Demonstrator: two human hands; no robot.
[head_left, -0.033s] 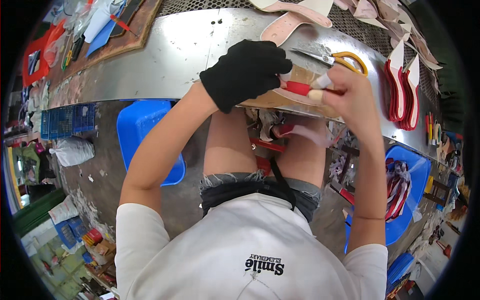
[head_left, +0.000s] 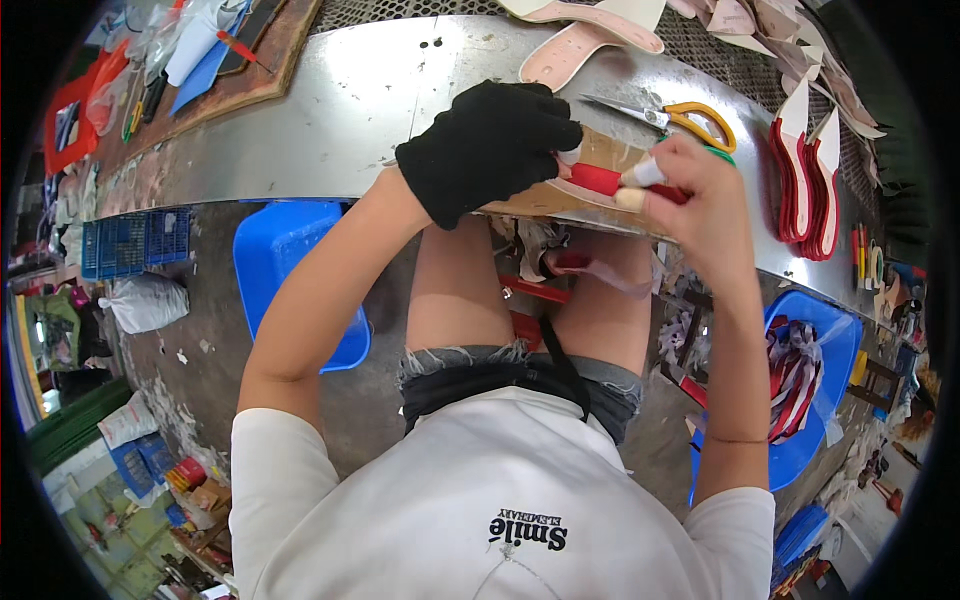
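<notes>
My left hand (head_left: 488, 155), in a black knit glove, is closed at the near table edge on an insole-shaped piece (head_left: 592, 196), largely hidden under it. A red strip of thin material (head_left: 596, 179) lies along that piece. My right hand (head_left: 700, 195) is bare apart from pale covers on thumb and forefinger; these fingertips pinch the right end of the strip. Under the work is a tan board (head_left: 612, 150). Scissors with yellow handles (head_left: 660, 118) lie just beyond the hands, blades pointing left.
Pink and white insoles (head_left: 570, 58) lie at the back. Red-edged insoles (head_left: 790, 190) are stacked at right. Pale scraps (head_left: 745, 25) heap up at the far right. A worn board with tools (head_left: 285, 45) is at far left. Blue tubs (head_left: 290, 235) stand below the metal table (head_left: 370, 90).
My right hand has shifted slightly, baring more of the red strip and a bit of green by the scissors. My left hand has barely moved.
</notes>
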